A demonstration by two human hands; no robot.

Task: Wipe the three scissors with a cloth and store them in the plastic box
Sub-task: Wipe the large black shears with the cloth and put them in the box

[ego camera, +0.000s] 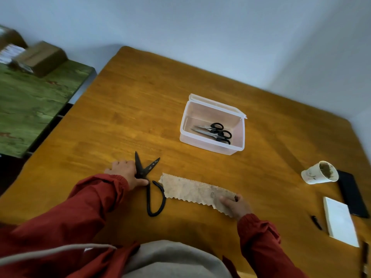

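Left hand grips the scissors at their pivot, probably the safest hold: stiff, sharp-bladed. Right hand pinches the limp cloth.

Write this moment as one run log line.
left hand: holds black scissors | right hand: pinches cloth | plastic box: two scissors inside

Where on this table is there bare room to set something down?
Bare wood lies between the plastic box and the cloth, and left of the box beyond the large scissors. The right edge is crowded: cup, phone, notepad, pen.
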